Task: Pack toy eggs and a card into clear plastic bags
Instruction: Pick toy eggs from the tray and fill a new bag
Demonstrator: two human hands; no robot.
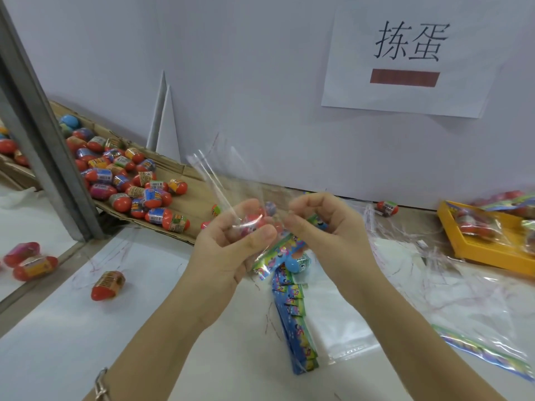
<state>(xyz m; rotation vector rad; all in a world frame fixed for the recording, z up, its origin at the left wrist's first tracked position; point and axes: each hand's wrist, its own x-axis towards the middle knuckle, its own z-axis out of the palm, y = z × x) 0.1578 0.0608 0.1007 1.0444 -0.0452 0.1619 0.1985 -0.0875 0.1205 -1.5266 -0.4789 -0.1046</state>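
Toy eggs (121,180) are lying in a heap on the cardboard sheet (185,173) to my left, and one red egg (253,222) is sitting inside the clear plastic bag (228,180) that I am holding up over the white table (144,328). My left hand (231,241) is curling round the lower part of the bag, with thumb and fingers closing on the red egg through the film. My right hand (327,227) is pinching the bag just beside it, fingers bent in tight. Something blue and green is showing under those fingers, possibly a second egg, though the blur is making me unsure. The bag's top is standing up above both hands. A colourful card (275,253) is hanging below my hands with a blue egg (298,263) just beside it. A stack of cards (292,322) is lying on the table underneath. One loose egg (108,285) is resting near my left arm. Flat clear bags (434,285) are spreading across the table on my right, beside a yellow tray (474,250).
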